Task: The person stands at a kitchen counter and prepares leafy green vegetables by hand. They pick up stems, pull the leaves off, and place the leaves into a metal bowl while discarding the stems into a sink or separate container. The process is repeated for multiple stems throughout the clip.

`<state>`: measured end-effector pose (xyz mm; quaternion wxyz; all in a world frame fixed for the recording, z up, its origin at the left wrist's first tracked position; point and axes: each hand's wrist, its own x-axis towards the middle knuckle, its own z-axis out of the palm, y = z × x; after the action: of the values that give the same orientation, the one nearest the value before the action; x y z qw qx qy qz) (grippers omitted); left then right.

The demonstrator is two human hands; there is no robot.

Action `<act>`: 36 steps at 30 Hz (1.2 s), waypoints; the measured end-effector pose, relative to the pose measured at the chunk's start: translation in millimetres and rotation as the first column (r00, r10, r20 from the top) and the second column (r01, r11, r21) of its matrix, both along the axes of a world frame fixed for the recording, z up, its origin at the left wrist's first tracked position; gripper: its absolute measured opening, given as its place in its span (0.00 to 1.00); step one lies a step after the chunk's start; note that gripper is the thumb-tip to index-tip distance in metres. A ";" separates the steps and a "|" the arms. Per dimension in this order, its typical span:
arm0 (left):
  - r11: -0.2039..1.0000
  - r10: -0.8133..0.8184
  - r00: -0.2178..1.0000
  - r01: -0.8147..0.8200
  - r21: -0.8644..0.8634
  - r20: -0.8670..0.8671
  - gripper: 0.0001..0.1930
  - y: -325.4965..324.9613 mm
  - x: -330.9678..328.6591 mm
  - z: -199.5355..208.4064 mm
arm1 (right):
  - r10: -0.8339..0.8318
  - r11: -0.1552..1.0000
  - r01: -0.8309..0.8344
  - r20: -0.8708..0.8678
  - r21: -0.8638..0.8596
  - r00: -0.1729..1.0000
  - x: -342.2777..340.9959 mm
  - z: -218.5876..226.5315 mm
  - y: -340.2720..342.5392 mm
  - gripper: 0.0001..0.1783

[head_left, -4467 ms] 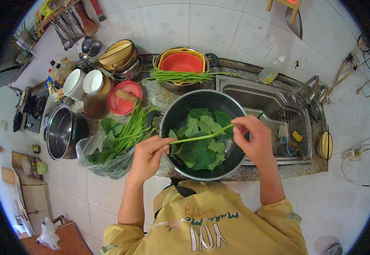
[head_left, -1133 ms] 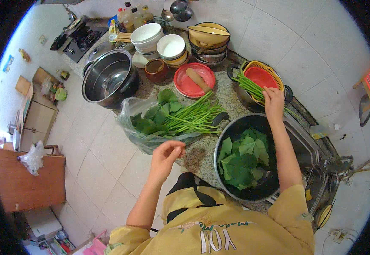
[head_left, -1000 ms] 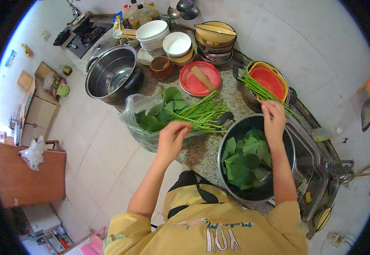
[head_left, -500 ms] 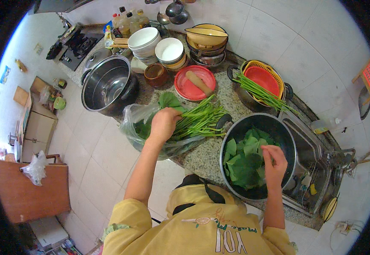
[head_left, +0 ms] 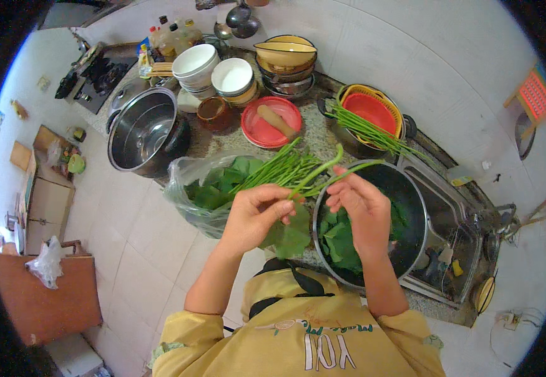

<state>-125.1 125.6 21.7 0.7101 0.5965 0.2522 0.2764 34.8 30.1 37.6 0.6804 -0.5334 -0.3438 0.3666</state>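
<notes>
Holding a leafy stem [head_left: 310, 179], your left hand [head_left: 255, 217] pinched its leaf end, right hand [head_left: 362, 210] fingers pinched mid-stalk; light, limp, probably snaps easily.

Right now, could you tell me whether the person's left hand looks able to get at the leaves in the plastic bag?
Probably yes. The left hand is beside the plastic bag, whose open mouth shows the leaves. But it is pinching a leafy stem together with the right hand.
</notes>
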 end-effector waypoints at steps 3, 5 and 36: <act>0.993 -0.081 0.996 0.079 -0.088 -0.022 0.08 -11.4 1.9 -6.1 | -0.065 0.998 0.064 -0.029 -0.028 0.997 7.4 4.0 -2.3 0.10; 0.981 -0.129 0.992 0.128 -0.147 0.001 0.09 -15.2 3.8 -9.2 | -0.066 0.998 0.066 -0.046 -0.017 0.997 9.0 3.7 -6.1 0.09; 0.737 0.252 0.967 -0.164 0.655 -0.042 0.05 -34.8 25.7 26.3 | 0.086 0.995 -0.010 0.838 -0.096 0.538 43.3 34.0 -48.8 0.08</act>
<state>-99.4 90.8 48.0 0.4076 0.7888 0.2513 0.3852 78.2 -18.6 71.6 0.3998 -0.6609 -0.6276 0.0976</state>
